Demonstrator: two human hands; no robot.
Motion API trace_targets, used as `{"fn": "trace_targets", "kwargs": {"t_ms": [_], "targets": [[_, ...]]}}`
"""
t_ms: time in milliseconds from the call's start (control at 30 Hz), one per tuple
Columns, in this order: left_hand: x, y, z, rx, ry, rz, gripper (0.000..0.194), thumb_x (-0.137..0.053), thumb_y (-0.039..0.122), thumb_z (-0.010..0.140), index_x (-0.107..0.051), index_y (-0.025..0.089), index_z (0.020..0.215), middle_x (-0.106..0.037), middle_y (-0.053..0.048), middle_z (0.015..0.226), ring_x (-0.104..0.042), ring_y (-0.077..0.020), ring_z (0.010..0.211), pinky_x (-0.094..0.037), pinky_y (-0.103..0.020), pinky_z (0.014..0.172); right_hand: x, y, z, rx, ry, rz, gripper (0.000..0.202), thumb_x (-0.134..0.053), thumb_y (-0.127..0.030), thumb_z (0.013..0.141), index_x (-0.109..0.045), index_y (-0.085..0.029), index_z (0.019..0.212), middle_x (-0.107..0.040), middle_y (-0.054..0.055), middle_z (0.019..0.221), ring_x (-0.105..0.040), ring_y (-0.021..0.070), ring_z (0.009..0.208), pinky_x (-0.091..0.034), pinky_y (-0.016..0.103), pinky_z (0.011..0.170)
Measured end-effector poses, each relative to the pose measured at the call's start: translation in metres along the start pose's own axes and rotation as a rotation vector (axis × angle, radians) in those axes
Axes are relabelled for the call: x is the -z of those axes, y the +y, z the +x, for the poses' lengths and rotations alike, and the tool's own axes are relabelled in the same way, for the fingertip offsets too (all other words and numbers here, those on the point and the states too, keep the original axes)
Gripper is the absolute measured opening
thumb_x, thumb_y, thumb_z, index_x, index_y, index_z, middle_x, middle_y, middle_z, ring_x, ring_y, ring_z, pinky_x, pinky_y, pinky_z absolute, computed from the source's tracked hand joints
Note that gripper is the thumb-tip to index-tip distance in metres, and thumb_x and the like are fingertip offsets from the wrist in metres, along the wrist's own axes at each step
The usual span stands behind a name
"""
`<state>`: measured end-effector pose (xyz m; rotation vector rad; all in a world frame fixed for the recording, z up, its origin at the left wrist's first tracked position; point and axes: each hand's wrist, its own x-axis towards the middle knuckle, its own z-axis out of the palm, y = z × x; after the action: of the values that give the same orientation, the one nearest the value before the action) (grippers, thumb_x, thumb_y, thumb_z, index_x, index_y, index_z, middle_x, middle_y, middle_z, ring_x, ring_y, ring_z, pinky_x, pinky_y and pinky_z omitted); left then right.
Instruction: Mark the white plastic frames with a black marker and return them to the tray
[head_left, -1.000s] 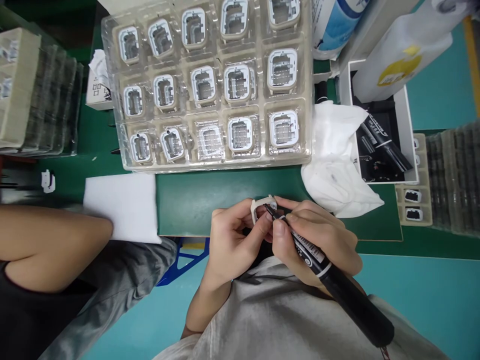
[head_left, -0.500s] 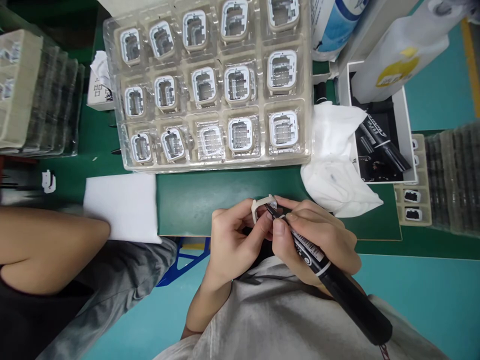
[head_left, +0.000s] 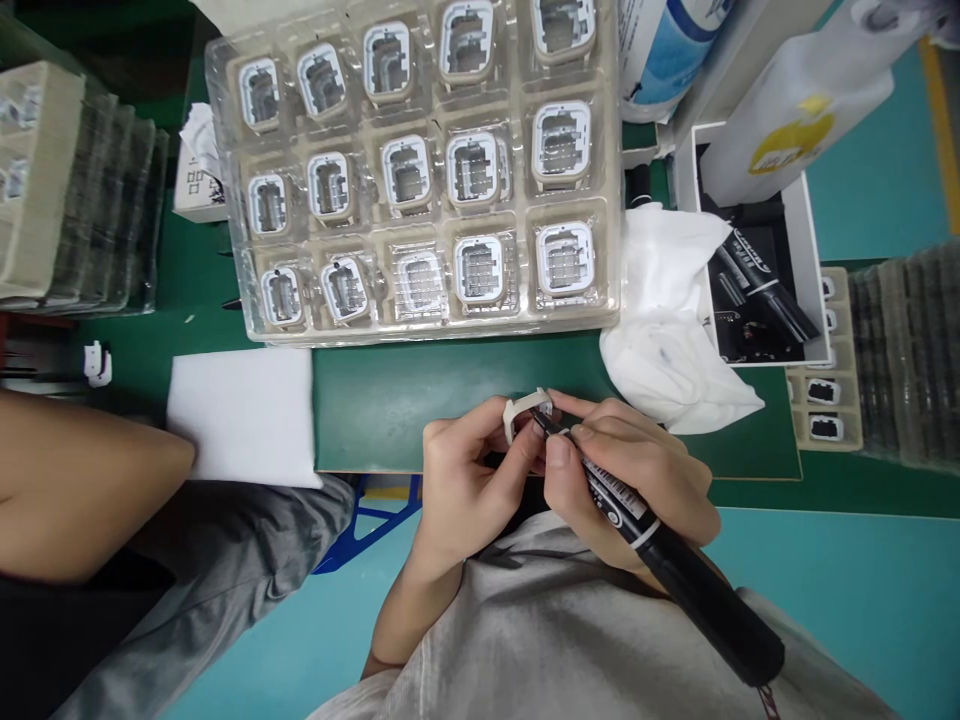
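Head view: one small beige square plastic frame (head_left: 523, 409) is pinched between the thumb and curled fingers of the left hand (head_left: 469, 478), just below the clear plastic blister tray (head_left: 611, 200). The right hand (head_left: 634, 482) has its fingers closed narrowly around one black marker pen (head_left: 660, 545), whose tip touches the frame. The tray holds fifteen pockets, fourteen with white-rimmed frames; the bottom middle one looks unfilled. Right of the tray lie one crumpled white cloth (head_left: 667, 320) and one white box (head_left: 814, 250) of black markers. Left of the tray's lower edge, one white foam sheet (head_left: 244, 410) rests on the green surface (head_left: 420, 400).
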<state>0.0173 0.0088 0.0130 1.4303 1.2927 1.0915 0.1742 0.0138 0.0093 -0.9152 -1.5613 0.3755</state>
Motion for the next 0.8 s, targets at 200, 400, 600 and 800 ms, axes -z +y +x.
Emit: {"fn": "trace_targets", "kwargs": {"t_ms": [200, 400, 600, 800], "targets": [[-0.0021, 0.0021, 0.0002, -0.028, 0.023, 0.038, 0.029, -0.084, 0.014, 0.103, -0.065, 0.021, 0.081, -0.071, 0.008, 0.066, -0.061, -0.0066, 0.053, -0.044, -0.018, 0.050, 0.0010, -0.0008, 0.0001, -0.001, 0.027, 0.030, 0.021, -0.074, 0.006, 0.101, -0.071, -0.014, 0.107, -0.072, 0.001, 0.081, -0.068, 0.0158, 0.066, -0.083, 0.049, 0.088], [-0.0028, 0.0007, -0.0003, -0.050, 0.036, 0.043, 0.030, -0.083, 0.014, 0.102, -0.066, 0.022, 0.079, -0.074, 0.007, 0.067, -0.066, -0.0082, 0.054, -0.049, -0.019, 0.051, -0.0010, -0.0029, -0.0027, -0.027, 0.032, 0.010, 0.022, -0.075, 0.006, 0.102, -0.071, -0.015, 0.107, -0.071, 0.001, 0.081, -0.069, 0.0164, 0.068, -0.083, 0.048, 0.090], [-0.0028, 0.0023, 0.0003, -0.026, 0.047, 0.049, 0.027, -0.084, 0.020, 0.104, -0.071, 0.021, 0.080, -0.074, 0.006, 0.063, -0.064, -0.0083, 0.050, -0.049, -0.019, 0.048, 0.0017, -0.0048, -0.0015, -0.053, 0.019, 0.023, 0.027, -0.075, 0.009, 0.098, -0.070, -0.016, 0.108, -0.071, 0.000, 0.081, -0.072, 0.0173, 0.067, -0.082, 0.048, 0.092], [0.0043, 0.0061, 0.0035, 0.156, -0.024, -0.184, 0.015, -0.092, 0.027, 0.101, -0.085, 0.021, 0.090, -0.080, 0.002, 0.066, -0.075, -0.0151, 0.053, -0.061, -0.022, 0.051, 0.0038, 0.0001, 0.0034, 0.022, 0.001, 0.051, 0.026, -0.072, 0.001, 0.099, -0.070, -0.019, 0.115, -0.072, -0.002, 0.076, -0.072, 0.0192, 0.059, -0.084, 0.050, 0.085]]}}
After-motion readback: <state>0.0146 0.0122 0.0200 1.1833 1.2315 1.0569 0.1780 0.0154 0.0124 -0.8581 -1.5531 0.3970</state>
